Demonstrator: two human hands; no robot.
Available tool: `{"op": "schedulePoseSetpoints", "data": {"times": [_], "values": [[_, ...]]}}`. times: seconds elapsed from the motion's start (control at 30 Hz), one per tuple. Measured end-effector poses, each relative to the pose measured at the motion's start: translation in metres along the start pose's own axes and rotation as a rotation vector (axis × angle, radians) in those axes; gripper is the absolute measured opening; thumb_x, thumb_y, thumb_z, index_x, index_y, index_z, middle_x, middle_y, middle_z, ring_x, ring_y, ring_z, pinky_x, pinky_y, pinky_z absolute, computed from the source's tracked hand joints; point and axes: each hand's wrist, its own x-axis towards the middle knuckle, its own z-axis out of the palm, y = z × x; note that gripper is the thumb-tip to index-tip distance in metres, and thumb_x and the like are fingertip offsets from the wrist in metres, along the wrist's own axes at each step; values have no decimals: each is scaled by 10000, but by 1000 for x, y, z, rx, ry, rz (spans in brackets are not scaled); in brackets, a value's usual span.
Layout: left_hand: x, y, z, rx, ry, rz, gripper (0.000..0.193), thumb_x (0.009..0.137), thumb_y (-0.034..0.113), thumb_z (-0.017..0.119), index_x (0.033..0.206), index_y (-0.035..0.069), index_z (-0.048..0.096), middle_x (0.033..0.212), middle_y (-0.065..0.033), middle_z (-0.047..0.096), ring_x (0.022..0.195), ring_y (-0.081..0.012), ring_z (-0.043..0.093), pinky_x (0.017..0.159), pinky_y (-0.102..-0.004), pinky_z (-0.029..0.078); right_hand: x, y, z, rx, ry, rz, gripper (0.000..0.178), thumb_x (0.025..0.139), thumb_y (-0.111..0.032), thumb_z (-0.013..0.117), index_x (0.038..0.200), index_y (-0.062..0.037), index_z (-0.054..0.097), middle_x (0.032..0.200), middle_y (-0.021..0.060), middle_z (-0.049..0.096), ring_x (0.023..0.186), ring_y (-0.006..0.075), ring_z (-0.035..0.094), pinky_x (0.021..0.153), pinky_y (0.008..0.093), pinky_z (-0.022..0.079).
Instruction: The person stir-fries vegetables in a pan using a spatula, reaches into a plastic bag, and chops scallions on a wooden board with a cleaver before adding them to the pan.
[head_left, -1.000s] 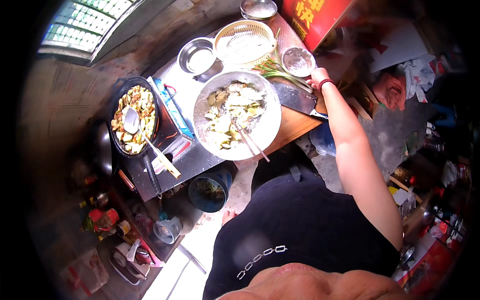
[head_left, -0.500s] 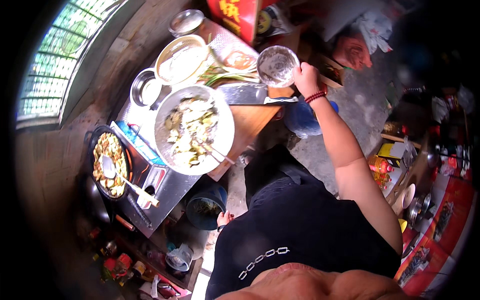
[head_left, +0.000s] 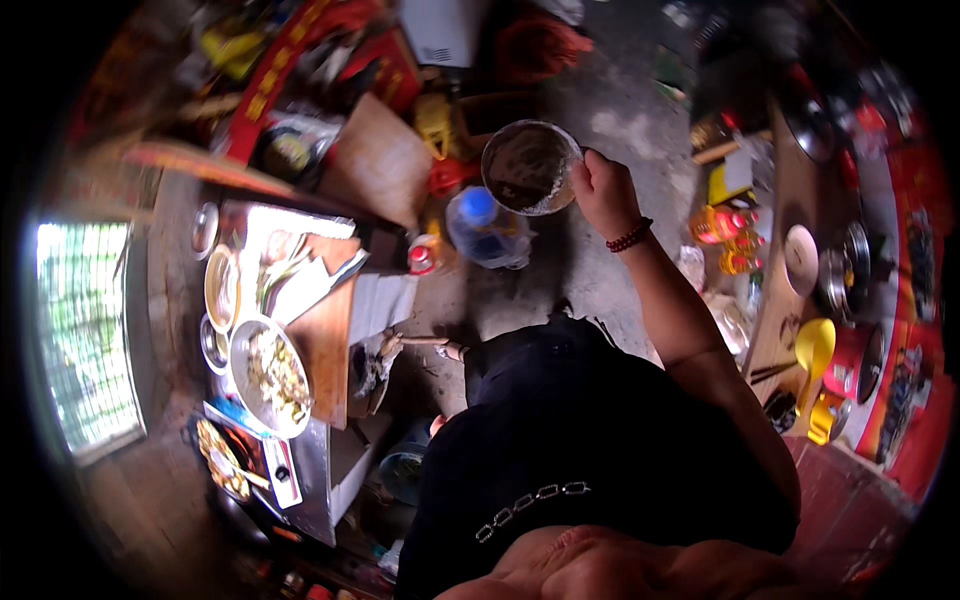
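Held out over the floor in front of me is a round bowl (head_left: 525,165) with whitish residue inside. My right hand (head_left: 606,195) is closed on its right rim, with a red bead bracelet at the wrist. Low at my side, my left hand (head_left: 438,425) shows only in part beside my dark shirt, its fingers too hidden to read. On the counter to the left stand a large bowl (head_left: 241,365) of chopped food and a pan (head_left: 193,436) of food with a spatula (head_left: 250,477) in it. A knife (head_left: 300,292) lies on the wooden cutting board (head_left: 335,315).
Beyond the counter's end, a clear plastic jug with a blue cap (head_left: 478,205) stands on the floor. At right a shelf carries orange-red bottles (head_left: 712,225), a white bowl (head_left: 801,260) and a yellow ladle (head_left: 815,345). A bucket (head_left: 403,472) sits below the counter.
My view has turned right, so the counter now lies farther left. The bowl in my right hand has moved away from the cutting board and out over the floor.
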Motion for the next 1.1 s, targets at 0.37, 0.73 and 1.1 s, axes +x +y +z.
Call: {"op": "schedulePoseSetpoints", "data": {"times": [0.37,0.73,1.1], "values": [[90,269,136,829,-141,446,332,813,335,595,1061,115,575,822,-150,581,713,-327,580,617,-416,474,23,172,-150,308,158,664,273,902,-176,478,703,12,486,547,133,566,473,224,612,436,338,475],[179,545,343,971,-333,365,340,860,257,540,1176,173,445,664,-91,478,515,-234,469,454,-348,383,141,404,-224,196,44,881,242,885,-179,465,769,20,538,587,103,570,469,189,601,400,307,491],[185,1012,625,580,-364,376,235,889,202,549,1077,125,432,617,-61,516,405,-172,466,327,-312,369,301,611,-254,369,564,1179,271,837,-134,451,704,52,598,570,122,590,429,186,562,382,307,499]]}}
